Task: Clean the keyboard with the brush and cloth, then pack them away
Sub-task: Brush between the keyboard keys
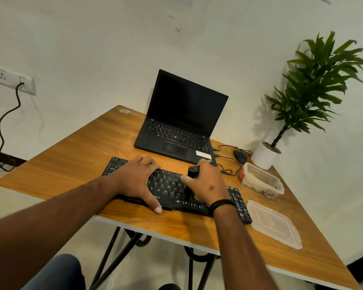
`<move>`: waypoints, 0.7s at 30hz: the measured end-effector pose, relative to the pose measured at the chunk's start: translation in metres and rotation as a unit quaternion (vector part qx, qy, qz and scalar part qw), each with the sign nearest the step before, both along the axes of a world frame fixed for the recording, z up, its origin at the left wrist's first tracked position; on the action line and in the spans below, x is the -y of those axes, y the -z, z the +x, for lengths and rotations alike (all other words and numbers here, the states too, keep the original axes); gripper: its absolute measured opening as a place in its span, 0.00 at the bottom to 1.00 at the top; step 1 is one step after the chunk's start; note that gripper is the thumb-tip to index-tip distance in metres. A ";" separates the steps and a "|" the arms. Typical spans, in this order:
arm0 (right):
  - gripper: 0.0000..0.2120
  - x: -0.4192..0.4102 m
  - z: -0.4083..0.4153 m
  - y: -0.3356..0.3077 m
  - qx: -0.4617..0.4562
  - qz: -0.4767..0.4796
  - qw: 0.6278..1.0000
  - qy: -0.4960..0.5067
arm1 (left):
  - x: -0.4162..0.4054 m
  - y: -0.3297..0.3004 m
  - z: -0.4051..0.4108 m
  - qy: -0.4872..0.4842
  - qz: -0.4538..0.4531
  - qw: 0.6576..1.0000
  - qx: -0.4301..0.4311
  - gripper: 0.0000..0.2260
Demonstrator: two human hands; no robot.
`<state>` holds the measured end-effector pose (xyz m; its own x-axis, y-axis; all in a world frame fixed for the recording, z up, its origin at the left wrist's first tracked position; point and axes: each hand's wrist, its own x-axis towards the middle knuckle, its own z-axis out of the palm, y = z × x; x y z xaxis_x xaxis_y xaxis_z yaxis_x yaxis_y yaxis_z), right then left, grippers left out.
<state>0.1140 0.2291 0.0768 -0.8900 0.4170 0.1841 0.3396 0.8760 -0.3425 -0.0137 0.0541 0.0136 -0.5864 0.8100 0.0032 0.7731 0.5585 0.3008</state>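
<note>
A black keyboard lies across the near part of the wooden table. My left hand rests flat on its left half, fingers spread and the thumb over the front edge. My right hand grips a black brush by its handle, held upright over the middle keys; the bristle end is hidden behind the hand. A clear plastic container at the right holds a pale cloth. Its lid lies flat nearer the front edge.
An open black laptop stands behind the keyboard. A wired mouse and its cable lie to its right. A potted plant sits at the far right corner. A wall socket with a cable is at left.
</note>
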 end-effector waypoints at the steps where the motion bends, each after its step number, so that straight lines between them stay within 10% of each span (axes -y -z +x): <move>1: 0.18 0.007 -0.002 0.003 -0.014 -0.014 1.000 -0.017 | 0.000 0.000 0.000 0.001 0.000 1.000 -0.003 0.62; 8: 0.16 0.021 -0.003 0.008 -0.067 -0.189 0.976 -0.080 | 0.000 -0.001 0.000 0.002 -0.001 1.000 -0.005 0.62; 14: 0.17 -0.026 0.015 0.002 -0.017 0.017 0.997 0.075 | 0.001 0.001 0.001 0.004 0.004 1.000 0.001 0.63; 21: 0.15 0.034 0.002 0.016 -0.107 -0.109 0.987 -0.046 | 0.000 0.001 -0.001 0.006 -0.003 1.000 -0.008 0.63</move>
<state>0.1163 0.1950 0.0612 -0.8761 0.3876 0.2868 0.1622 0.7970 -0.5818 -0.0146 0.0541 0.0124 -0.5773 0.8165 0.0073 0.7837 0.5515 0.2859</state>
